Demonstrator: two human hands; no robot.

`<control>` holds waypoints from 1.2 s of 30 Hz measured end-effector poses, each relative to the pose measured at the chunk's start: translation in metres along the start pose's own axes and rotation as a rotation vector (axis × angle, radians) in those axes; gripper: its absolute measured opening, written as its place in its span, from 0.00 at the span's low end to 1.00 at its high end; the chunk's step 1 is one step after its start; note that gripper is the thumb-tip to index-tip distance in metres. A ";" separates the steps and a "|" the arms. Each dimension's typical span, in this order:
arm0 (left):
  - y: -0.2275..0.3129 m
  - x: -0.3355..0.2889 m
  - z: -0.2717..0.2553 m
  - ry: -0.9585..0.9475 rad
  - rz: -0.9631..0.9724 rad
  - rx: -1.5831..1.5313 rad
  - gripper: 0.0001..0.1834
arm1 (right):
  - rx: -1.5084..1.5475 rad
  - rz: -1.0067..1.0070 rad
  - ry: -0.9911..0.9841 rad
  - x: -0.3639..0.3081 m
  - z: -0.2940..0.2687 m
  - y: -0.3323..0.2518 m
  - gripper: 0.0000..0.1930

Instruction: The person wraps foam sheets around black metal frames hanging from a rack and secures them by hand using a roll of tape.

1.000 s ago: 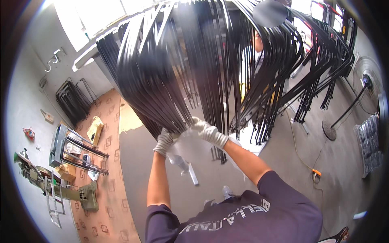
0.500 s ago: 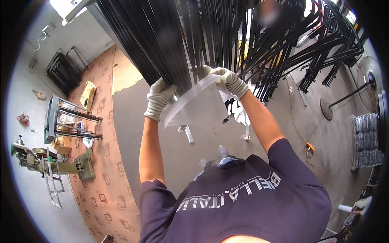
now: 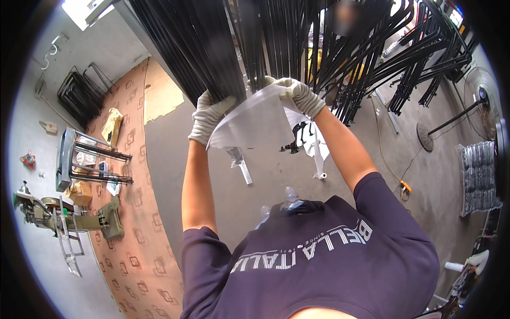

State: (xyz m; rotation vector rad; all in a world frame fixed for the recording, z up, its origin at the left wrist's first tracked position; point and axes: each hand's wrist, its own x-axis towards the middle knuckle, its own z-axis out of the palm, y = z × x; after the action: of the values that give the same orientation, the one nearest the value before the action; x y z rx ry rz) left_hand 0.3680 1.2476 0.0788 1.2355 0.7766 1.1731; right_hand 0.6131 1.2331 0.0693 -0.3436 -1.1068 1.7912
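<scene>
A translucent white plastic sheet point(image 3: 249, 125) is stretched between my hands, below a dense bundle of black metal tubes point(image 3: 196, 48). At the sheet's left end my left hand point(image 3: 210, 117), in a whitish ribbed glove, is closed, its fingers against the tubes. Part of its grip is hidden. My gloved right hand point(image 3: 300, 97) is closed on the sheet's upper right edge, beside the slimmer upright tubes point(image 3: 260, 48). A white strip point(image 3: 320, 157) hangs under the right wrist, down to the floor.
More bent black frames point(image 3: 409, 64) hang at the upper right. A standing fan point(image 3: 451, 125) and wrapped stack point(image 3: 481, 178) are at the right. On the grey floor lie an orange socket point(image 3: 405, 187) and cord. A green machine point(image 3: 79, 218) stands at the left.
Both hands have shifted slightly away from me. The sheet's lower edge has lifted and now bulges into an arch, showing more of the black parts and white strip beneath it.
</scene>
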 end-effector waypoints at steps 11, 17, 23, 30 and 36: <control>0.001 0.012 -0.001 0.061 -0.065 0.152 0.11 | -0.095 0.081 -0.048 0.001 -0.007 -0.004 0.22; 0.010 0.023 0.002 -0.112 -0.178 0.059 0.15 | -0.218 0.241 -0.053 0.002 -0.010 -0.012 0.17; -0.008 0.044 -0.014 -0.207 -0.273 -0.369 0.13 | -0.181 0.171 -0.085 0.001 0.002 -0.012 0.23; -0.001 0.043 -0.003 -0.262 -0.102 0.413 0.14 | -0.183 0.082 -0.021 -0.015 0.000 -0.003 0.24; -0.063 0.075 -0.066 -0.493 -0.198 0.392 0.18 | -0.488 -0.019 -0.126 0.000 -0.037 0.023 0.21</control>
State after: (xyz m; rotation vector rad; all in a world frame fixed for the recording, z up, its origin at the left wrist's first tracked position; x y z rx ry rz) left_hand 0.3422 1.3432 0.0139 1.6456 0.7485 0.5279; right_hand 0.6235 1.2496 0.0305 -0.5105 -1.6325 1.5250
